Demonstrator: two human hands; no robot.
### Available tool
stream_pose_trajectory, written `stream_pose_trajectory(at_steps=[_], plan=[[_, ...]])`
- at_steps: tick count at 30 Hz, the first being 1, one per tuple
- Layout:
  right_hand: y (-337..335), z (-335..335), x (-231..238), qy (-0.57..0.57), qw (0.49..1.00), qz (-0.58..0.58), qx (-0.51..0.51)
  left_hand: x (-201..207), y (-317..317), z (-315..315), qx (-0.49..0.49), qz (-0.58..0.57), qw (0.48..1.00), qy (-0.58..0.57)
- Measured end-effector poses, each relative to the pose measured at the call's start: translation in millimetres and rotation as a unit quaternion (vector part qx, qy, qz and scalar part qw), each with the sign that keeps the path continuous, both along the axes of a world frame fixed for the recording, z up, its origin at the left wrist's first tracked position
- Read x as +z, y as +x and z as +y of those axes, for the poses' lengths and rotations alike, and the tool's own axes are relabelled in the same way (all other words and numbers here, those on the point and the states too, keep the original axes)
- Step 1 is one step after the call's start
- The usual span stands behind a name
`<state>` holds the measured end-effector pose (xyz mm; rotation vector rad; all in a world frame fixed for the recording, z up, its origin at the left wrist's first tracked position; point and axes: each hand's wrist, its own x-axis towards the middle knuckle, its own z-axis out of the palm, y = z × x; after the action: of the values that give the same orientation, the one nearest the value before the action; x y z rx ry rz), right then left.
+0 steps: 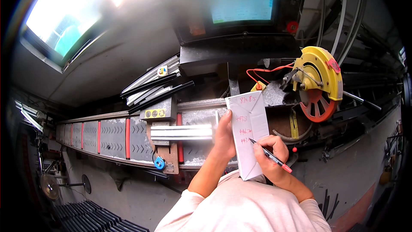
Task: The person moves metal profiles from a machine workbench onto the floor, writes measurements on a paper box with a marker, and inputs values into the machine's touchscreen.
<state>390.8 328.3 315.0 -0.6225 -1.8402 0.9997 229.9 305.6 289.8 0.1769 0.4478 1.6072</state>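
Observation:
A long white paper-covered box (248, 163) stands tilted up in front of my chest, with red handwriting down its face. My left hand (224, 135) grips the box along its left edge, thumb pointing up. A red-ended marker pen (274, 160) is pinched in my right hand (273, 152). Its dark tip touches the white face beside the lowest line of writing. Just left of my left hand, silver metal profiles (182, 132) lie across the machine bed.
A yellow-guarded circular saw (319, 77) with an orange blade and a handle stands at the right. Behind is a control panel with a lit screen (242, 6). A conveyor bed (111, 135) runs left, black and silver strips (156, 88) beside it. Black bars (90, 217) lie lower left.

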Motion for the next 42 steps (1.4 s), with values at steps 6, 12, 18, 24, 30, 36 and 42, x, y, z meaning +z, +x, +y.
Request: stream_pose_trajectory(at_steps=[6,12,18,24,30,36,42], plan=[[2,0,-2,0.01,1.0,-0.022,0.009,2,-1,-1,0.002,0.008,1.0,-0.003],[-1,0,0,0.012,1.0,-0.005,-0.011,4,0,0,0.014,0.012,1.0,-0.017],[-1,-2,-1,0.004,0.999,-0.009,-0.039,6,1,-2,0.006,-0.001,1.0,-0.01],[0,0,-5,0.008,0.999,-0.024,-0.02,4,2,-1,0.016,-0.006,1.0,-0.021],[5,0,2,-0.032,0.995,0.089,-0.037,3,-2,-1,0.017,0.011,1.0,-0.023],[23,2,5,-0.049,0.992,0.07,-0.088,-11,-11,2,-0.024,-0.096,0.994,0.04],[34,11,-6,0.007,0.993,0.002,-0.118,-9,-2,4,-0.011,-0.06,0.998,-0.001]])
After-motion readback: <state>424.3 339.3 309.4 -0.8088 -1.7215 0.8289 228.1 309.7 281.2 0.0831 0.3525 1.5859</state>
